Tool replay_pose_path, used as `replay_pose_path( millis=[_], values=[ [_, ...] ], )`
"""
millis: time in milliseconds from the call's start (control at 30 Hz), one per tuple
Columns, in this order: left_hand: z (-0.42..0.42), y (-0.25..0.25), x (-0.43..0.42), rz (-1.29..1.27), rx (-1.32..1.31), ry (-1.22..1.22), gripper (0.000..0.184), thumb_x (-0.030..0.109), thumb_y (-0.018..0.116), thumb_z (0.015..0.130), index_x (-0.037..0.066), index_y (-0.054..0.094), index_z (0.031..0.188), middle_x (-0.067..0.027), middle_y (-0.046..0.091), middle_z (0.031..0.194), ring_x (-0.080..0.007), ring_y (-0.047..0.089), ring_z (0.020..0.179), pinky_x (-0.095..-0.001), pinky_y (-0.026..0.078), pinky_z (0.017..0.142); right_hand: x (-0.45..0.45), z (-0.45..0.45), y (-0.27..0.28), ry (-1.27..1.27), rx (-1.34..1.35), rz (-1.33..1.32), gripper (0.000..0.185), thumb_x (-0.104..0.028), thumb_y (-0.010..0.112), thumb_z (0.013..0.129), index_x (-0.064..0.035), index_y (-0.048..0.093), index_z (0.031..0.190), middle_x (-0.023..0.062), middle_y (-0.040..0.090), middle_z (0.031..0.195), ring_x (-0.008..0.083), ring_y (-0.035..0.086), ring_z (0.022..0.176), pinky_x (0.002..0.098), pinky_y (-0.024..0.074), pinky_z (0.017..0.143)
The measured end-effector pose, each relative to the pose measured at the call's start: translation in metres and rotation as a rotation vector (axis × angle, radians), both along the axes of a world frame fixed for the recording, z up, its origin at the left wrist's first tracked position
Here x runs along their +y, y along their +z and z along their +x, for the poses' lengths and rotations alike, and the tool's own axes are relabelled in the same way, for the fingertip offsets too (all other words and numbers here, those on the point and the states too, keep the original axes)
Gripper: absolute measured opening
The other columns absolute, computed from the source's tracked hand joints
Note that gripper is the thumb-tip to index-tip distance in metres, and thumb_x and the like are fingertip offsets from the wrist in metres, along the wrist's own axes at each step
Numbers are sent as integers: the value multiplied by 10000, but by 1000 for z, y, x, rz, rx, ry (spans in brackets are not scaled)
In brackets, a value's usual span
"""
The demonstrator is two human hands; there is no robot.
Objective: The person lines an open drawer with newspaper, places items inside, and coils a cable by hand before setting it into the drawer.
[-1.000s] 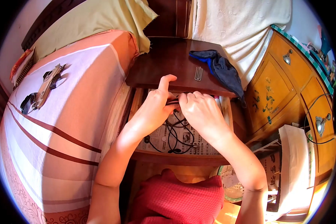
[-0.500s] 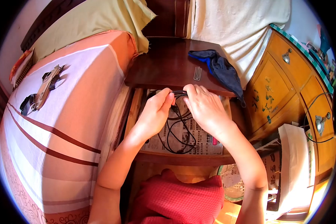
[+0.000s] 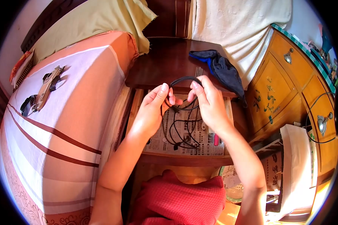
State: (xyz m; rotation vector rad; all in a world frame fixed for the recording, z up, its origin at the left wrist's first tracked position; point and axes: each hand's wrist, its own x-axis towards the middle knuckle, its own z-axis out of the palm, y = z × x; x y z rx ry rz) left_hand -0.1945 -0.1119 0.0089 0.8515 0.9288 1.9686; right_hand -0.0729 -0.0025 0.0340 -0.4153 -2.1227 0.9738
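- The thing being handled is a round coil of thin black cable (image 3: pixel 184 78), held upright between both hands above the open drawer, its top arc showing in front of the table's near edge.
- At the coil's 9 o'clock, the left hand (image 3: pixel 150 111) has its grip closed on the coil, thumb uppermost.
- At 3 o'clock, the right hand (image 3: pixel 212 103) has its grip closed around the opposite side, thumb and fingers curled inward.
- At 6 o'clock, loose loops of black cable (image 3: pixel 185 141) trail over the drawer's lining; where they join the coil is hard to tell.
- Beneath them is a brown wooden drawer (image 3: pixel 184 161) lined with printed newspaper (image 3: pixel 163 139).
- At 5 o'clock in the drawer lies a small bright pink object (image 3: pixel 216 140).
- At 12 o'clock stands a dark reddish-brown wooden table (image 3: pixel 157 63).
- On the table at 1 o'clock is a thin silver metal piece (image 3: pixel 199 71), partly hidden; at 2 o'clock, a crumpled black-and-blue cloth item (image 3: pixel 225 71) drapes over the edge.
- At 9 o'clock, a beige-and-black strapped object (image 3: pixel 44 92) lies on a bed with a striped peach-and-white sheet (image 3: pixel 75 127).
- At 3 o'clock, well apart, stands a yellow-brown wooden cabinet (image 3: pixel 285 84).
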Motion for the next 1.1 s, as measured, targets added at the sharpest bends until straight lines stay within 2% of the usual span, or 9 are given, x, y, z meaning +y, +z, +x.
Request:
replay_pose_path(
  millis=[167, 267, 333, 400, 467, 533, 767, 867, 1100],
  values=[
    [3, 0, 5, 14, -107, 86, 298, 321, 420, 976, 100, 458, 781, 69, 262, 580, -57, 236, 494, -231, 288, 508, -17, -10, -28, 170, 256, -428, 246, -234, 428, 969, -16, 504, 885, 52, 585, 722, 134, 537, 715, 276, 419, 700],
    [-6, 4, 1, 28, -56, 68, 299, 320, 416, 978, 103, 454, 776, 75, 257, 569, -45, 211, 466, -211, 214, 436, -10, -3, -29, 240, 149, -324, 263, -250, 482, 950, -6, 547, 875, 54, 581, 745, 141, 533, 744, 275, 406, 723],
    [-6, 6, 1, 31, -4, 96, 305, 317, 418, 978, 101, 449, 766, 80, 261, 563, -26, 192, 454, -200, 155, 407, 5, 4, -26, 152, -83, 91, 282, -267, 555, 915, 6, 608, 872, 47, 588, 769, 158, 536, 782, 288, 401, 731],
    [-4, 15, -2, -147, 231, 109, 306, 311, 413, 981, 98, 436, 763, 80, 254, 575, -26, 216, 469, -205, 165, 429, 11, 8, -18, 173, -115, 157, 269, -269, 623, 872, -2, 656, 892, 48, 609, 787, 141, 552, 763, 274, 429, 679],
    [-2, 20, -1, -156, 307, 160, 304, 301, 418, 981, 84, 447, 771, 82, 262, 578, -24, 215, 472, -203, 166, 428, 9, 12, -5, 371, -312, -435, 202, -199, 609, 880, -11, 652, 942, 17, 603, 826, 89, 537, 720, 221, 453, 668],
    [-4, 22, 0, -14, 288, 92, 303, 308, 459, 967, 67, 488, 786, 78, 317, 567, -14, 246, 470, -201, 211, 435, 8, 11, -8, 374, -206, -499, 198, -176, 620, 870, -5, 648, 966, 18, 608, 851, 78, 563, 702, 213, 491, 624],
    [14, -7, 11, 235, 35, 155, 263, 294, 438, 971, 64, 512, 866, -44, 562, 911, -145, 516, 937, -304, 402, 872, -11, -3, -19, 401, 291, -1168, 218, -148, 633, 857, -5, 629, 1021, 47, 642, 914, 107, 614, 775, 225, 533, 740],
    [19, -9, 14, 285, -55, 99, 297, 336, 382, 983, 72, 487, 896, -90, 585, 987, -199, 535, 1020, -352, 414, 926, -28, -14, -27, 382, 413, -1249, 208, -142, 623, 865, -16, 631, 1032, 38, 639, 985, 104, 617, 816, 221, 530, 752],
    [14, 15, 5, 203, -115, 151, 329, 371, 449, 957, 51, 517, 919, -27, 527, 731, -152, 583, 814, -298, 465, 825, -37, -13, -28, 298, 307, -1086, 214, -161, 623, 872, 4, 630, 1008, 67, 635, 984, 133, 627, 871, 227, 516, 782]
  ],
)
